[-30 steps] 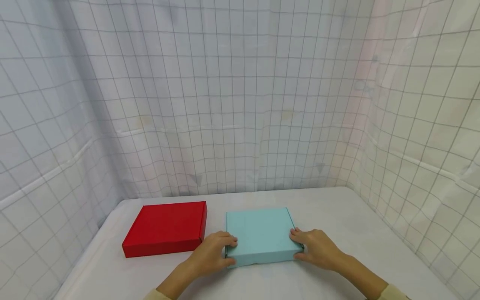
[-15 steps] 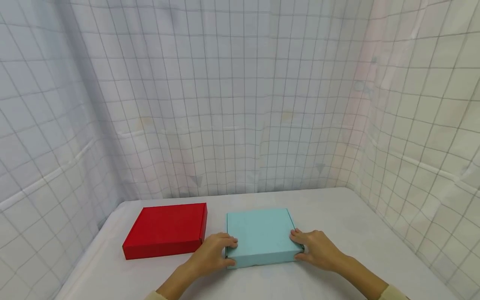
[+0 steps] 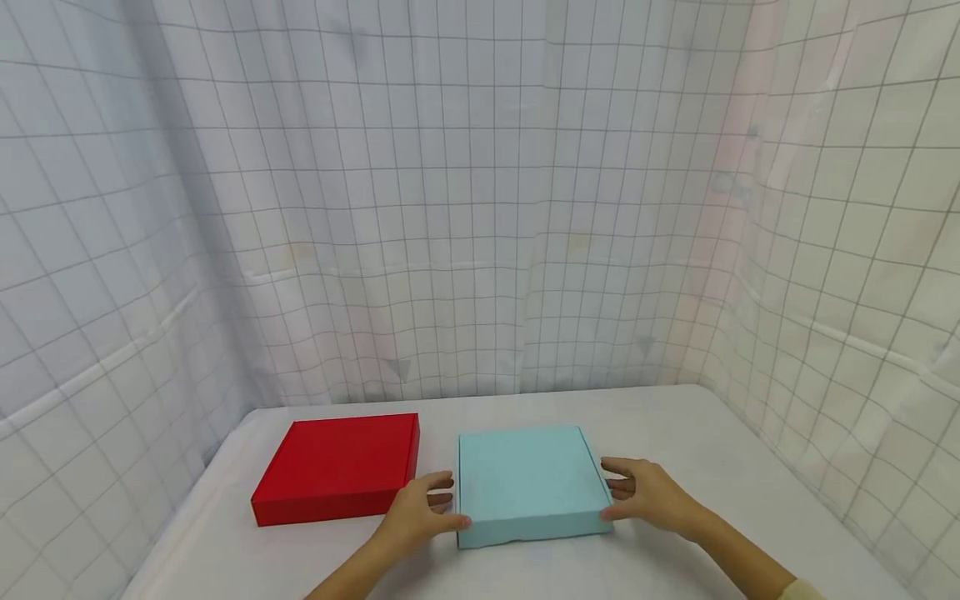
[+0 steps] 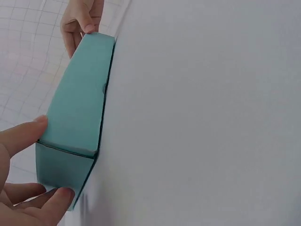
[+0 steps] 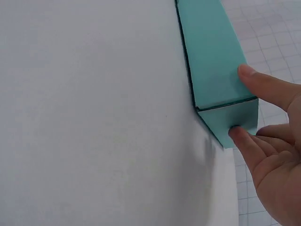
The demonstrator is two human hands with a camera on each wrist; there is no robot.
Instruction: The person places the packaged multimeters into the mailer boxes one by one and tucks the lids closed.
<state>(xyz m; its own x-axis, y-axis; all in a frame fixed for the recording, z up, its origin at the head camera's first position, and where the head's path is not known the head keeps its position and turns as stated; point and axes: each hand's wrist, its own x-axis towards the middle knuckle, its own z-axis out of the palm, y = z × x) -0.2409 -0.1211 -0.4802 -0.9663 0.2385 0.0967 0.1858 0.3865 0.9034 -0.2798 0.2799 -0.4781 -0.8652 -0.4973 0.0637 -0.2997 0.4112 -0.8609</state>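
Note:
A light blue flat cardboard box (image 3: 528,475) lies closed on the white table, between the two hands. My left hand (image 3: 416,512) is at its left front corner. In the left wrist view the thumb (image 4: 37,126) touches the front panel's edge and the loosely bent fingers (image 4: 54,202) lie along the side. My right hand (image 3: 651,497) mirrors this at the right front corner. Its thumb (image 5: 254,80) rests on the front panel and one fingertip meets the side panel. Both hands' fingers are off the lid.
A red flat box (image 3: 337,467) of similar shape lies closed to the left, close to my left hand. White cloth covers the table (image 3: 697,450). Grid-patterned curtains (image 3: 465,208) enclose the back and both sides.
The fingers of both hands have come off the top of the light blue box and spread out to its sides. The thumbs stay at the front corners. Both boxes keep their places.

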